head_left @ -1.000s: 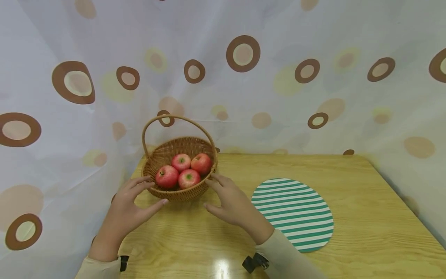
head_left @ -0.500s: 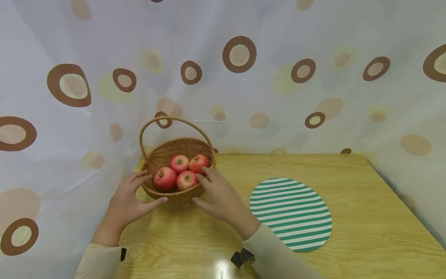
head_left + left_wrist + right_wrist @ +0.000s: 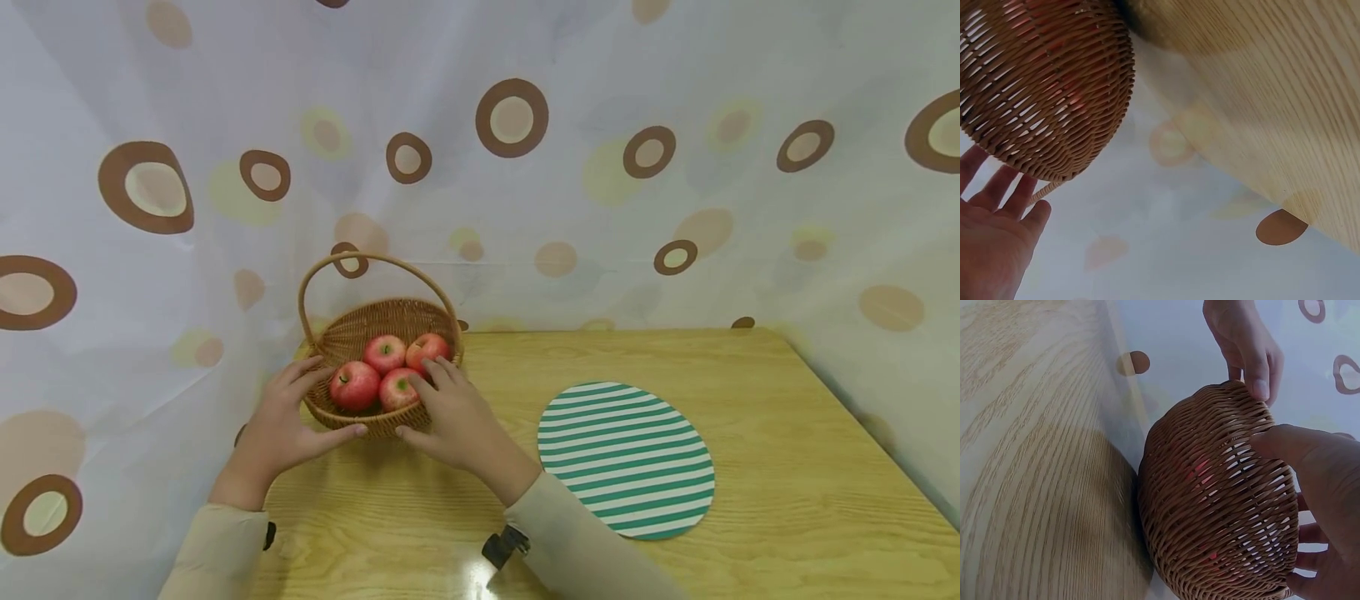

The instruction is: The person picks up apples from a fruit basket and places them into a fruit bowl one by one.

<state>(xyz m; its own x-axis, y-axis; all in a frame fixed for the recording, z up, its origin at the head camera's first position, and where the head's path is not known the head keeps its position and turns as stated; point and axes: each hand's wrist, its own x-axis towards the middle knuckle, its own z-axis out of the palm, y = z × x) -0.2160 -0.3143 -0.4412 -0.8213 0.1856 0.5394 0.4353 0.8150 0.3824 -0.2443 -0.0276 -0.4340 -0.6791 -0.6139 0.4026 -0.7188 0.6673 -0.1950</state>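
A brown wicker basket (image 3: 390,313) with a tall arched handle (image 3: 401,262) stands toward the left of the table. Several red apples (image 3: 355,386) lie inside it. My left hand (image 3: 279,437) is at the basket's left front, fingers over the rim and thumb along the outer wall. At the right front my right hand (image 3: 459,421) grips the rim, its thumb outside and its fingers inside beside the apples. In the right wrist view both thumbs lie on the outside of the wicker. The left thumb is out of sight in the left wrist view.
An oval placemat (image 3: 626,458) with green and white stripes lies right of the basket on the wooden table (image 3: 757,383). A patterned curtain (image 3: 570,192) encloses the table at the back and sides.
My right hand has moved left, from the basket's right edge onto its front rim, with its fingers going inside. My left hand has stayed near the left rim. The view has shifted slightly.
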